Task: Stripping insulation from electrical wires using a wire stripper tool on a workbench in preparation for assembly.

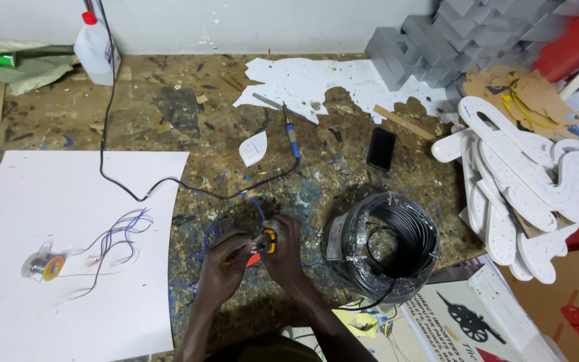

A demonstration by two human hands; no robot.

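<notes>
The orange-handled wire stripper [267,243] sat low in the frame's centre, over thin blue wire [252,201]. My right hand [286,251] gripped its handles; my left hand [226,261] pinched the wire beside it.

A paint-spattered chipboard worktop [169,107] is stretching beyond the fingers, meeting a plain white wall [236,23] behind.

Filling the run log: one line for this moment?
left hand: on blue wire | right hand: holds orange-handled tool | beside: black cable coil
</notes>
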